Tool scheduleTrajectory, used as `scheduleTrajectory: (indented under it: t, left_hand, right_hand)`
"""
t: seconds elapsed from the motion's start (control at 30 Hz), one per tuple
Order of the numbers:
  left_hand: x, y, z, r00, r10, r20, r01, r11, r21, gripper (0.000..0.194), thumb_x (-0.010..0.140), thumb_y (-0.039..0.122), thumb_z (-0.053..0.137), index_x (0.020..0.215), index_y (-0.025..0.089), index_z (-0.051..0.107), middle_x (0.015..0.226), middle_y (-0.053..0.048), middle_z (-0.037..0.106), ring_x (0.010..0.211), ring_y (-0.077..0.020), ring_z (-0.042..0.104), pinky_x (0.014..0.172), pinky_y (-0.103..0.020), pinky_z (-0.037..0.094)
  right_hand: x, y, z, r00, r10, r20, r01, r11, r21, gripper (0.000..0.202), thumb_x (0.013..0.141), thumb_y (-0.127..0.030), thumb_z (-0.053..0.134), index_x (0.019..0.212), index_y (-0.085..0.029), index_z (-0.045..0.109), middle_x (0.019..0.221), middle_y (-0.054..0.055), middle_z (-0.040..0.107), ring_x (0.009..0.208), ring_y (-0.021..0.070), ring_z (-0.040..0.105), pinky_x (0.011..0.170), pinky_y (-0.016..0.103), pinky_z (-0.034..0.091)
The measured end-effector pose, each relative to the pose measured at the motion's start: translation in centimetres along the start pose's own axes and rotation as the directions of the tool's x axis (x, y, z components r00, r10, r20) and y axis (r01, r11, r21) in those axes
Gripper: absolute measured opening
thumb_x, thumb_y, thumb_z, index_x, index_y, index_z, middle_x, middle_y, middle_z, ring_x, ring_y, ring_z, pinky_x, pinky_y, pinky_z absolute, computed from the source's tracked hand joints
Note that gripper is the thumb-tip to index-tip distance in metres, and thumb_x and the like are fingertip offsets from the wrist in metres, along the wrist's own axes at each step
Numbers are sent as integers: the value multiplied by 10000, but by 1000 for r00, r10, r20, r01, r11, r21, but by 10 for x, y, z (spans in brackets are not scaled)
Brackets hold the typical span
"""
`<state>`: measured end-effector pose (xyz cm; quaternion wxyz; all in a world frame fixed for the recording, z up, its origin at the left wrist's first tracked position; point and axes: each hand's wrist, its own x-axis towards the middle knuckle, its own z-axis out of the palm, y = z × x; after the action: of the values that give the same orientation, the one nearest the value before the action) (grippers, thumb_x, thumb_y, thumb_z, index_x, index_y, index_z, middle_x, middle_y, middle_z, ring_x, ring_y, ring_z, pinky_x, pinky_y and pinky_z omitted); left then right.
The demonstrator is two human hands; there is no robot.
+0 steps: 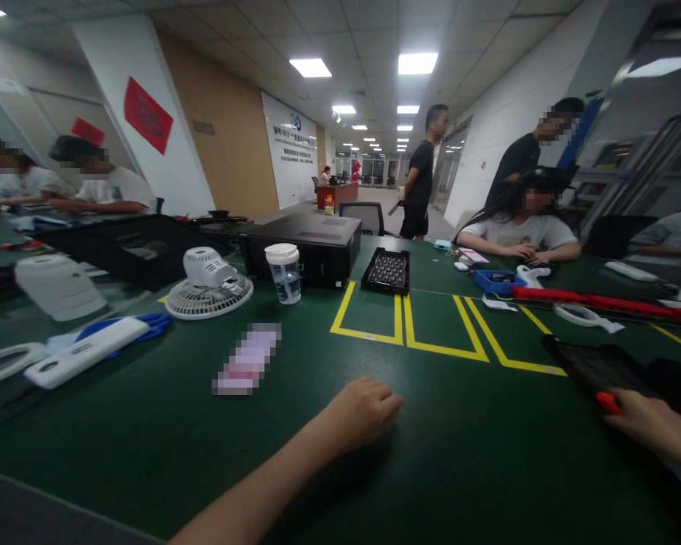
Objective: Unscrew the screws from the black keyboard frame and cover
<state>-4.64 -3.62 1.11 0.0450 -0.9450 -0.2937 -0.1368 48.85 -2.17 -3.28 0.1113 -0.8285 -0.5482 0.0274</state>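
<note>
My left hand (362, 412) rests on the green table (204, 439) as a loose fist, holding nothing. My right hand (652, 424) lies at the right edge, its fingers touching a small red item (609, 403) beside a flat black object (601, 367); how it grips them is unclear. A blurred pinkish card (248, 358) lies to the left of my left hand. Yellow tape boxes (431, 333) mark the table ahead.
A small white fan (209, 288), a lidded clear cup (284, 273), a black box (306, 246) and a black parts tray (387, 271) stand farther back. A white device (85, 352) lies at left. People sit and stand around the table.
</note>
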Motion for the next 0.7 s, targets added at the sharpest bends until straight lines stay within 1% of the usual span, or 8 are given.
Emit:
scheduleTrajectory:
  t: [0.03,0.07,0.13,0.27,0.4,0.5,0.63,0.7]
  left_hand:
    - [0,0,0,1000,-1,1,1,1000,1,202,875,224,393,956,178,572,778,-25,613,708,-121,561,644,-253,415]
    - [0,0,0,1000,-2,1,2,1000,1,204,875,222,391,962,180,571,779,-25,614,708,-121,562,644,-254,416]
    - [0,0,-1,1000,-6,0,6,1000,-5,208,875,218,391,971,179,571,785,-28,617,713,-123,564,648,-257,418]
    - [0,0,-2,1000,-6,-4,6,1000,-31,223,882,219,380,993,176,569,814,-33,626,734,-131,572,666,-271,422]
    - [0,0,-2,1000,-5,-3,5,999,-40,232,882,232,386,1023,177,562,843,-38,630,758,-136,578,682,-279,425]
    - [0,0,-1,1000,-18,5,18,999,-40,238,881,245,392,1038,182,560,862,-41,630,774,-139,581,693,-281,426]
    - [0,-1,0,997,-77,32,78,996,-42,262,885,286,378,1051,198,561,891,-42,634,806,-153,581,704,-288,427]
    - [0,-1,1,990,-139,33,141,989,-46,300,885,345,365,1071,205,555,926,-50,634,838,-169,577,726,-303,430]
  right_hand:
    - [-2,-10,-3,992,2,126,-10,998,65,156,591,-169,713,690,-123,601,660,204,619,498,196,615,507,311,365]
    - [-4,-21,-7,986,10,168,-28,994,102,203,593,-195,715,739,-134,588,713,215,625,516,203,621,516,319,375]
    - [-12,-49,-15,977,14,214,-48,986,158,243,620,-221,694,797,-156,541,760,219,632,519,204,623,510,315,393]
    - [-37,-118,-25,946,-49,320,-27,973,230,196,775,-255,513,935,-151,465,650,167,633,424,176,585,399,261,381]
    - [-54,-180,-23,918,-193,347,125,970,208,322,757,-265,537,1050,-169,445,518,6,577,372,131,539,344,194,372]
    - [-57,-217,-18,846,-342,409,319,939,124,280,775,-241,483,1035,-137,478,539,2,573,389,106,536,343,166,373]
    - [-57,-257,-11,785,-442,433,450,888,92,209,742,-209,491,933,-148,549,563,10,594,401,108,544,362,172,367]
    - [-58,-276,-8,756,-504,418,529,846,64,183,711,-218,536,882,-162,572,642,27,625,486,128,593,422,184,394]
